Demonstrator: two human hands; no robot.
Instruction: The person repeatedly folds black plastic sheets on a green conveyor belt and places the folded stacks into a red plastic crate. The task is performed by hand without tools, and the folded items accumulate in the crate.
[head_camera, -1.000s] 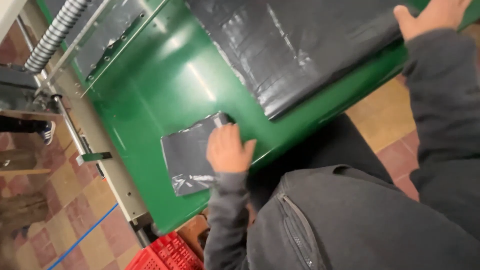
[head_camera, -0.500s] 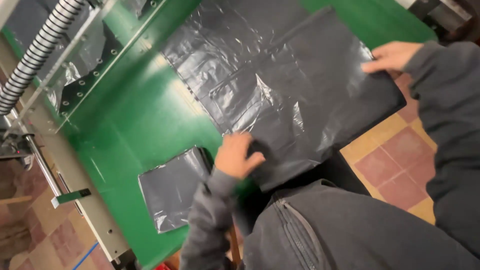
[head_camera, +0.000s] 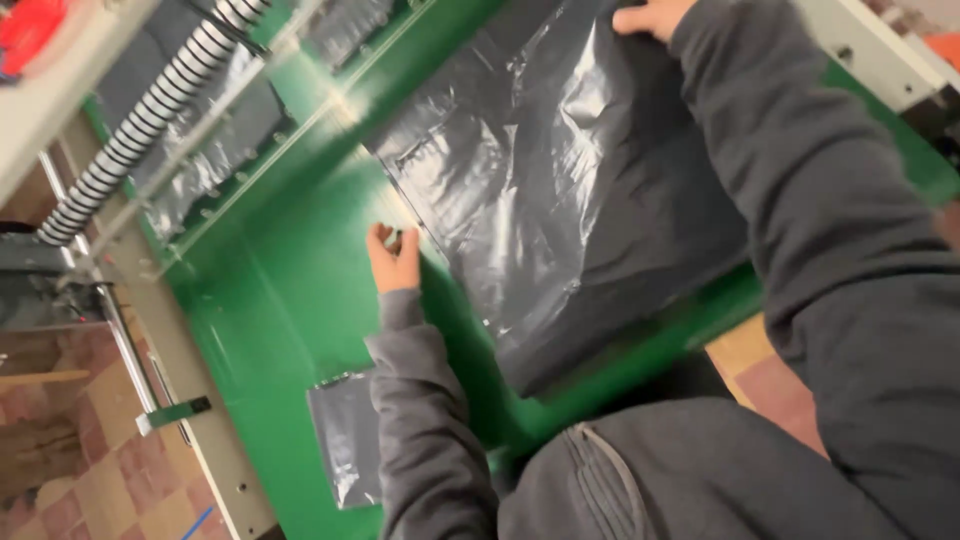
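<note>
Black, glossy plastic sheeting (head_camera: 560, 190) lies spread across the green table (head_camera: 290, 300), and you have it by two corners — so the step in hand looks like squaring or drawing the sheet along the surface. Your left hand (head_camera: 393, 262) is curled shut on the near-left corner of the sheet, fingers pinched narrow round the edge. Your right hand (head_camera: 652, 16) is at the far corner by the top of the view; it rests on or grips the plastic there, but I cannot tell whether it is closed, since most of it is cut off.

The sheet's long axis seems to run diagonally, from the upper left of the view down toward your body, with its near edge hanging just over the table's edge. A next move would call for even tension between both corners — the film is wrinkled in the middle and could bunch.

A smaller folded dark bag (head_camera: 345, 450) lies beside your left sleeve, apart from the big sheet.
</note>
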